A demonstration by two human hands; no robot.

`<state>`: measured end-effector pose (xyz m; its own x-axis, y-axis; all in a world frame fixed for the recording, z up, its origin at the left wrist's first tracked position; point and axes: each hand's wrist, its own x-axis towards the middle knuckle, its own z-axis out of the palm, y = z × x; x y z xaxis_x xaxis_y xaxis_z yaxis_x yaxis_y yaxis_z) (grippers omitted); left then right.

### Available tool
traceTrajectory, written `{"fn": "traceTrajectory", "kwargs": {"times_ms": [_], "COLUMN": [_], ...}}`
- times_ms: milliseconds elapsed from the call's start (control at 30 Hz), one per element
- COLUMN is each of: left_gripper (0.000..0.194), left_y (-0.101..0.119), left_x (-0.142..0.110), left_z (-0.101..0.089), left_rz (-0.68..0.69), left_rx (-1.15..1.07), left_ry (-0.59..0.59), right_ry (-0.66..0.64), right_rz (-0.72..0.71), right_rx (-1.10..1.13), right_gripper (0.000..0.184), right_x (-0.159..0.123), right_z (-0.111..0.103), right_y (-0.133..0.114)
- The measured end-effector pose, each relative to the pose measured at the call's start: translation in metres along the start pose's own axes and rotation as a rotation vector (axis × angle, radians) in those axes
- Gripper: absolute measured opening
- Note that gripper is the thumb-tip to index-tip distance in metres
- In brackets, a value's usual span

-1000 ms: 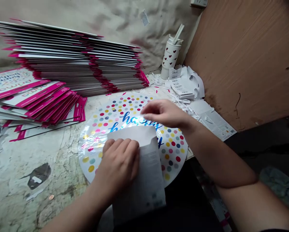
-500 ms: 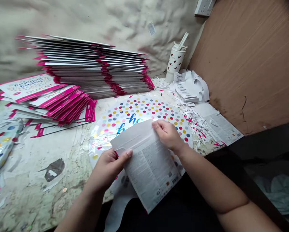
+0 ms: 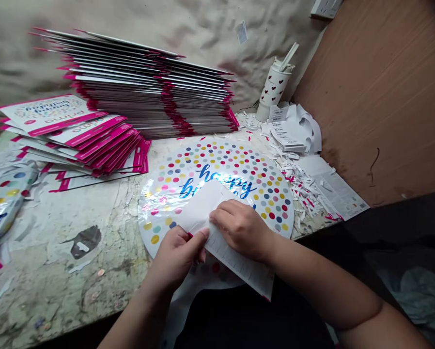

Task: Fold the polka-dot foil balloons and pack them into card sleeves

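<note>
In the head view a white printed card envelope (image 3: 235, 259) with pink edges is tilted above the near side of the work surface. My left hand (image 3: 183, 249) is closed on its left edge, thumb on top and fingers beneath. My right hand (image 3: 241, 228) is closed over the envelope's upper part, its bent fingertips near the base of the plain flap (image 3: 206, 201); what exactly they pinch is hidden. Under both hands lies a flat round foil balloon (image 3: 221, 162) with coloured dots and blue "happy" lettering, partly covered by the envelope.
A tall stack of pink-edged envelopes (image 3: 130, 97) stands at the back, with a looser pile (image 3: 104, 138) in front. Another dotted foil piece (image 3: 7, 203) lies far left. To the right are a heart-patterned tumbler (image 3: 274, 87), label strips (image 3: 290, 133), paper scraps (image 3: 301, 186) and a brown board (image 3: 377, 111).
My right hand has moved from the flap's top right corner down and left onto the envelope's upper part. The envelope has turned and tilted; more lettering on the balloon shows. The view has shifted slightly.
</note>
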<state>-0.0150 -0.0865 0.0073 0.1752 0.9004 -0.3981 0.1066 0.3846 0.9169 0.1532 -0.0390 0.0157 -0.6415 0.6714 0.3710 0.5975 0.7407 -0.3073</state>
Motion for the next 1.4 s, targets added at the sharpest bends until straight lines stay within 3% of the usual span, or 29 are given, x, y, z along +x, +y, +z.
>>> {"fn": "traceTrajectory", "kwargs": {"times_ms": [200,367,467,533,600,700,767,833,933,1000,1033,1100,1167,1233,1267,1367,1400], "left_gripper": [0.034,0.035,0.036,0.036,0.034,0.032,0.033,0.032,0.027,0.022,0.021,0.025,0.032,0.043,0.049,0.07,0.069], "left_y": [0.0,0.003,0.003,0.005,0.007,0.011,0.011,0.009,0.003,0.0,0.0,0.001,0.004,0.009,0.011,0.015,0.014], "left_x": [-0.001,-0.003,-0.004,-0.004,-0.004,-0.005,-0.007,-0.008,-0.007,-0.005,-0.004,-0.005,-0.008,-0.013,-0.016,-0.02,-0.021], "left_z": [0.001,0.003,0.005,0.005,0.003,-0.002,-0.007,-0.012,-0.015,-0.009,-0.004,0.012,0.025,0.026,0.02,-0.015,-0.029], "left_rz": [-0.046,-0.04,0.002,-0.001,-0.019,-0.034,-0.042,-0.047,-0.059,-0.067,-0.071,-0.06,0.006,0.171,0.303,0.759,0.886], "left_rx": [-0.063,0.077,0.117,0.115,0.086,0.039,0.031,0.014,-0.072,-0.161,-0.199,-0.238,-0.187,-0.034,0.079,0.572,0.768], "left_ry": [0.036,0.091,0.089,0.079,0.086,0.113,0.143,0.174,0.238,0.299,0.319,0.326,0.245,0.192,0.258,0.687,0.741], "right_ry": [-0.062,-0.253,-0.239,-0.197,-0.118,-0.012,-0.125,-0.391,-0.734,-0.738,-0.657,-0.412,-0.196,-0.02,0.054,0.203,0.219], "right_rz": [0.042,-0.021,-0.096,-0.081,0.078,0.537,0.833,0.938,0.802,0.693,0.63,0.427,0.187,0.045,-0.008,-0.159,-0.21], "right_rx": [0.141,-0.165,-0.265,-0.287,-0.331,-0.491,-0.577,-0.479,-0.173,-0.116,-0.123,-0.108,-0.082,-0.096,-0.085,0.077,0.136], "right_gripper": [0.015,0.014,0.016,0.017,0.017,0.018,0.015,0.013,0.012,0.007,0.012,0.048,0.073,0.057,0.048,0.035,0.033], "right_x": [0.0,0.004,0.009,0.012,0.01,-0.009,-0.034,-0.063,-0.098,-0.106,-0.104,-0.09,-0.067,-0.044,-0.035,-0.022,-0.023], "right_z": [-0.01,-0.021,-0.021,-0.022,-0.032,-0.062,-0.086,-0.104,-0.114,-0.109,-0.103,-0.085,-0.061,-0.037,-0.028,-0.014,-0.012], "right_y": [0.004,-0.016,-0.026,-0.02,0.0,0.045,0.072,0.086,0.08,0.061,0.049,0.024,0.002,-0.008,-0.009,0.002,0.007]}}
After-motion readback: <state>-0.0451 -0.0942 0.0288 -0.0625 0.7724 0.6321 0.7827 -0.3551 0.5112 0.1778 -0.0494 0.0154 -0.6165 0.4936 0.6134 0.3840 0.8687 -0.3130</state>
